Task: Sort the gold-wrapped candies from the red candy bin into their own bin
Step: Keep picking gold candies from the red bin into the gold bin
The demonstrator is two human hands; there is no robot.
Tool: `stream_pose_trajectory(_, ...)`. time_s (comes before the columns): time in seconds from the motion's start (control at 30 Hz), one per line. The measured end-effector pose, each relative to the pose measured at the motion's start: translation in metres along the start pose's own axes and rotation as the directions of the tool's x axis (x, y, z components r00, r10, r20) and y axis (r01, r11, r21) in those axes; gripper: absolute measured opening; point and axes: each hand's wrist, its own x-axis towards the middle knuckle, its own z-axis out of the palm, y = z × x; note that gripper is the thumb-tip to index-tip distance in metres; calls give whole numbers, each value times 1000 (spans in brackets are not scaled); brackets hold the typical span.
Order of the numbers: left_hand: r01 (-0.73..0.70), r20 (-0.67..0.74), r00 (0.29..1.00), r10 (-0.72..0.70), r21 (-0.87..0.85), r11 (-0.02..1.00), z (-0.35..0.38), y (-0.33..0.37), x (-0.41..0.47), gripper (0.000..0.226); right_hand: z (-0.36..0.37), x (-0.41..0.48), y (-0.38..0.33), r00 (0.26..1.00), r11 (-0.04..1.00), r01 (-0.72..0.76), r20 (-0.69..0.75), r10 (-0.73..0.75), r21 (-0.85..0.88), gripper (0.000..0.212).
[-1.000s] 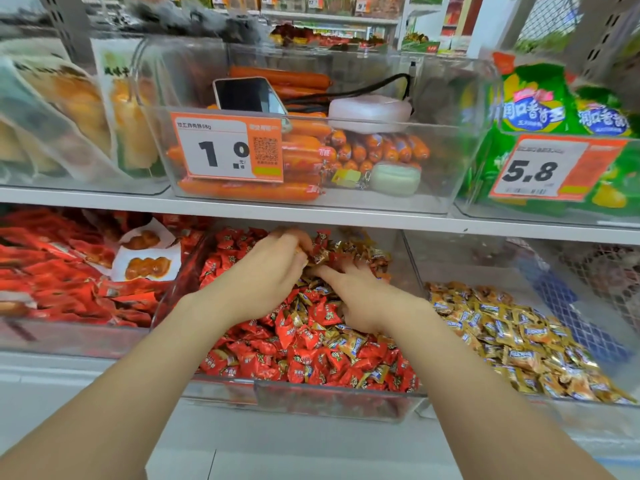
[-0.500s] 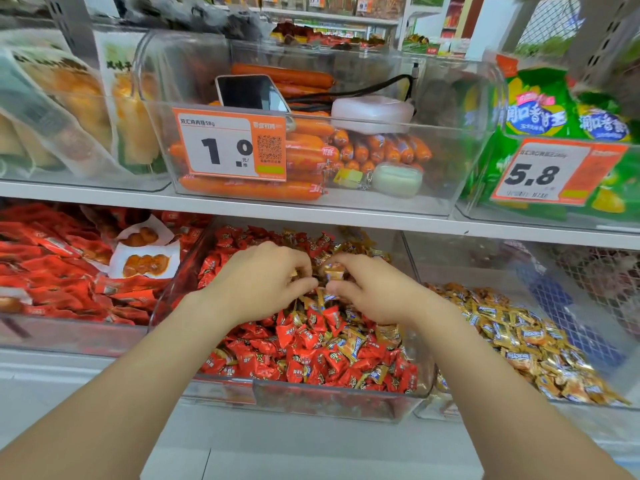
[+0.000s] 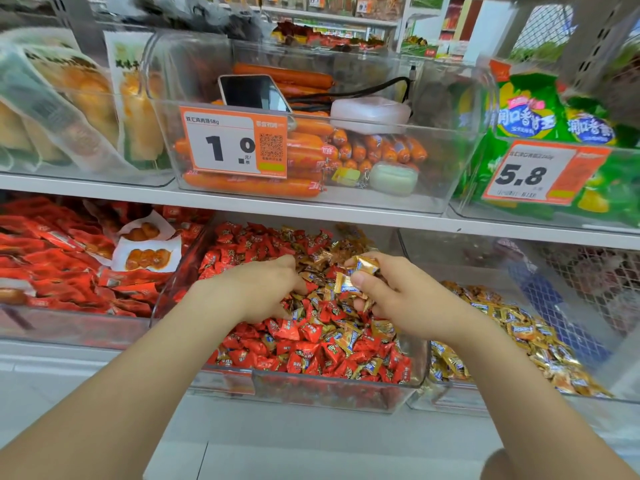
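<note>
1. Pinching several gold candies (image 3: 363,266), the right hand (image 3: 391,299) is curled around them above the middle of the red bin (image 3: 311,393); a firm pinch is advised so that none falls among the red ones.
2. More gold candies are seen scattered through the red bin, thickest toward its back right.
3. The left hand (image 3: 256,289) is sunk fingers-down in the pile left of the red bin's middle; whether anything is held cannot be told.
4. The handful is best carried over the red bin's right wall and released low into the gold bin (image 3: 457,405) just beside it.
</note>
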Motion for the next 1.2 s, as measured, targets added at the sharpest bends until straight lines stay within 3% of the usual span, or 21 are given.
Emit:
stream_pose_trajectory(0.1, 18, -127, 992, -14, 31, 999, 7, 0, 2, 38, -1, -3, 1, 999, 994, -33, 25, 30, 102, 17)
stream_pose_trajectory(0.23, 3, -249, 969, -2, 3, 1000, 13, 4, 0, 10, -3, -4, -1, 998, 998, -31, 47, 29, 50, 27)
stream_pose_trajectory(0.33, -36, -315, 949, 9, -80, 996, 14, 2, -6, 9, -4, -5, -1, 997, 1000, -19, 81, 19, 5, 34)
stream_pose_trajectory(0.47, -143, -437, 899, -12, -321, 936, 11, 1, -19, 13, -6, -4, -6, 993, 984, -102, 65, 93, 143, 29)
stream_pose_trajectory(0.6, -188, -501, 852, -151, -563, 805, 6, 11, -27, 16, -9, -5, -6, 991, 968, -133, 14, 133, 212, 32)
stream_pose_trajectory(0.7, -172, -449, 860, -243, -703, 690, 10, 18, -26, 18, -17, -13, 1, 996, 941, -91, 38, 83, 327, 36)
stream_pose_trajectory(0.8, -176, -332, 902, -276, -866, 467, 17, 33, -20, 17, -30, -31, 5, 987, 770, -125, 1, 159, 625, 22)
stream_pose_trajectory(0.9, -189, -256, 934, -250, -946, 264, 16, 62, -24, 15, -48, -50, 16, 940, 634, -155, -85, 332, 758, 17)
stream_pose_trajectory(0.97, -194, -241, 951, -192, -953, 233, 14, 85, -31, 19, -62, -62, 34, 881, 687, -177, -197, 430, 704, 17)
stream_pose_trajectory(1.07, -222, -266, 958, -102, -922, 317, 8, 126, -38, 21, -81, -79, 75, 800, 910, -298, -444, 403, 289, 20)
stream_pose_trajectory(1.13, -270, -330, 941, -77, -866, 421, 3, 155, -36, 20, -90, -91, 96, 821, 920, -383, -424, 382, 87, 13)
stream_pose_trajectory(1.2, -323, -401, 915, -40, -790, 521, -3, 182, -31, 17, -99, -102, 114, 859, 916, -396, -324, 397, 71, 33)
